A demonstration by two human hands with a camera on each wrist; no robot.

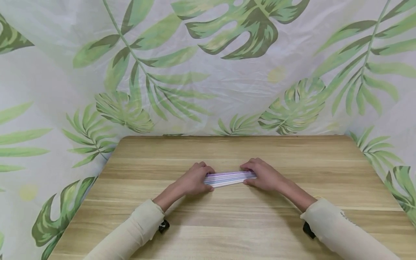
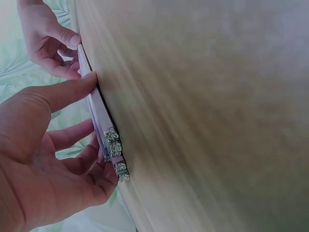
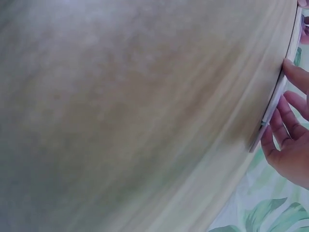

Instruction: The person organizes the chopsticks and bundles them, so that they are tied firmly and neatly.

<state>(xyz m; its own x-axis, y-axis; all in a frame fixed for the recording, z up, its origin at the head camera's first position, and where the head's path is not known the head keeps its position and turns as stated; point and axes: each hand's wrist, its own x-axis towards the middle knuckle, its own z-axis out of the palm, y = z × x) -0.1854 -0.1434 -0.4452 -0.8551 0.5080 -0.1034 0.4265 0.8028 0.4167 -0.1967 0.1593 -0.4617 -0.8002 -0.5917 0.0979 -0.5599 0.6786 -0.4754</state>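
Note:
A flat row of slim pastel sticks (image 1: 227, 178), striped white, blue and purple, lies side by side on the table between both hands. The left hand (image 1: 196, 179) grips the row's left end, thumb on the near edge and fingers on the far edge. At the other end, the right hand (image 1: 265, 176) holds it the same way. Black-and-white patterned ends of the sticks (image 2: 114, 141) show beyond the left fingers in the left wrist view. In the right wrist view, the right hand's fingertips (image 3: 286, 72) are along the sticks' edge. The palms hide parts of both ends.
A wood-grain table (image 1: 208, 231) spreads under the arms. Behind and beside it hangs a white cloth (image 1: 208, 101) printed with green leaves. Pale sleeves (image 1: 139, 224) cover both forearms, with a dark device (image 1: 164, 226) at each wrist.

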